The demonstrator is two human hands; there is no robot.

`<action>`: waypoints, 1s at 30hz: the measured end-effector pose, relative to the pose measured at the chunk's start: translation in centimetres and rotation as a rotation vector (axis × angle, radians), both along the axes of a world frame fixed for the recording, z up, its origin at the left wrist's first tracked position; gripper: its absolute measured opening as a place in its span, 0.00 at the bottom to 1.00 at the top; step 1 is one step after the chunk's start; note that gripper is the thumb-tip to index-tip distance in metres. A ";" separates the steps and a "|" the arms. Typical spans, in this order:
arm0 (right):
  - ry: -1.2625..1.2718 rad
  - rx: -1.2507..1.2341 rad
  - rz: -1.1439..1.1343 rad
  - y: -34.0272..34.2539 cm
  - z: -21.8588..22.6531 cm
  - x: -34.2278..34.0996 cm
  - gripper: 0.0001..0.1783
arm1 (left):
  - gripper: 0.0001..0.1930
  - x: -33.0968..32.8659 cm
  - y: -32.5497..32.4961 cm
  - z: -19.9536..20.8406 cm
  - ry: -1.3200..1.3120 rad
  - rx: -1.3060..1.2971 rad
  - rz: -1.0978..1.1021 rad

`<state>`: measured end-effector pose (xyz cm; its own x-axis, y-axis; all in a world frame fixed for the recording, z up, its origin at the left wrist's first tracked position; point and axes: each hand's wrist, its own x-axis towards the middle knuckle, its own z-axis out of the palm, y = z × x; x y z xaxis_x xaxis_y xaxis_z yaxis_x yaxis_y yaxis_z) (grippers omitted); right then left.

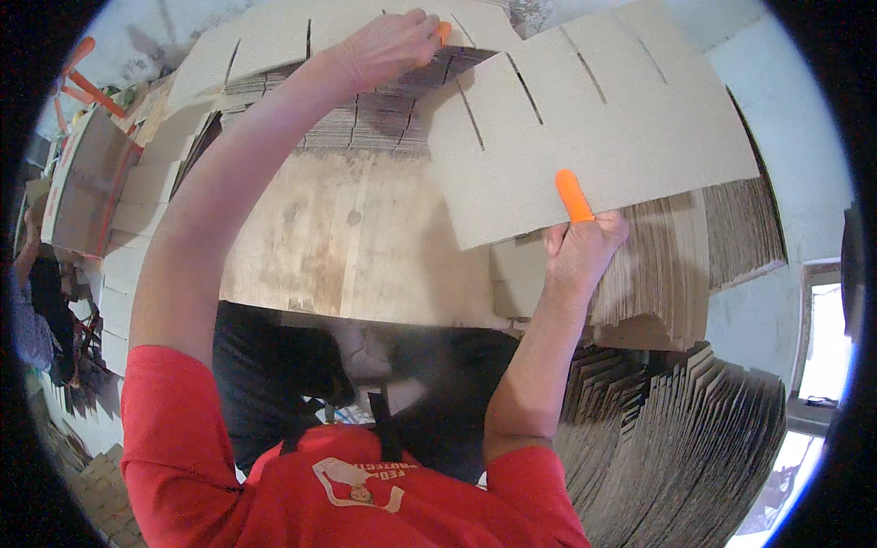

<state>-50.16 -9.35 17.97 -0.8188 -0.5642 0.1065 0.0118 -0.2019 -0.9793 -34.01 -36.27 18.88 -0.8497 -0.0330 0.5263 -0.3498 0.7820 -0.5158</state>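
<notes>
My right hand (585, 251) grips the near edge of a slotted cardboard sheet (594, 128), its orange-capped thumb lying on top and the other fingers out of sight beneath. The flat, tan sheet tilts over the right side of the wooden table (320, 237), with a row of slits cut along its far side. At the far side, my left hand (393, 46) is closed over a stack of slotted cardboard (365, 114), and an orange finger cap shows at its fingertips. What lies within those curled fingers is hidden.
More cardboard stands stacked (653, 247) on the table's right, with upright bundles (676, 438) below. On the left are a cardboard box (91, 183), an orange-framed object (87, 87) and another person's arm (29, 242). A pale wall (776, 119) bounds the right side.
</notes>
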 end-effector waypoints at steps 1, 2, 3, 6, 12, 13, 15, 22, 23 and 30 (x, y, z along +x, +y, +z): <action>-0.003 0.008 -0.042 0.0 -0.1 0.1 0.09 | 0.10 0.2 0.6 -0.4 -0.034 -0.066 0.028; 0.020 0.001 -0.017 -0.1 -0.1 0.2 0.09 | 0.11 0.6 1.1 -0.6 -0.035 -0.073 0.039; 0.043 -0.006 0.009 -0.1 -0.1 0.3 0.10 | 0.12 1.0 1.6 -0.8 -0.074 -0.055 0.079; 0.120 -0.037 0.030 -0.3 -0.5 0.0 0.11 | 0.16 1.5 3.0 -1.6 -0.143 0.010 0.134; 0.207 -0.025 0.035 -0.3 -0.9 0.4 0.10 | 0.16 2.5 7.0 -2.0 -0.215 0.153 0.083; 0.195 -0.012 0.036 -0.3 -0.8 0.5 0.10 | 0.15 2.7 7.7 -2.1 -0.232 0.133 0.062; 0.172 -0.011 0.060 -0.3 -1.0 0.4 0.09 | 0.15 3.1 9.1 -2.4 -0.243 0.088 0.028; 0.173 0.029 0.041 -0.9 -1.5 1.6 0.07 | 0.20 4.5 17.2 -2.4 -0.429 0.196 -0.026; 0.148 0.033 0.037 -1.1 -1.6 2.0 0.08 | 0.21 4.9 19.1 -2.5 -0.418 0.167 -0.057; 0.120 0.045 0.050 -2.0 -3.1 2.7 0.17 | 0.35 4.7 16.4 -1.2 -0.016 0.715 -0.050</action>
<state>-47.47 -11.32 14.86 -0.7728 -0.6099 0.1755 -0.0968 -0.1600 -0.9824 -29.30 -19.84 17.65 -0.8664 -0.3263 0.3781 -0.3019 0.9453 0.1240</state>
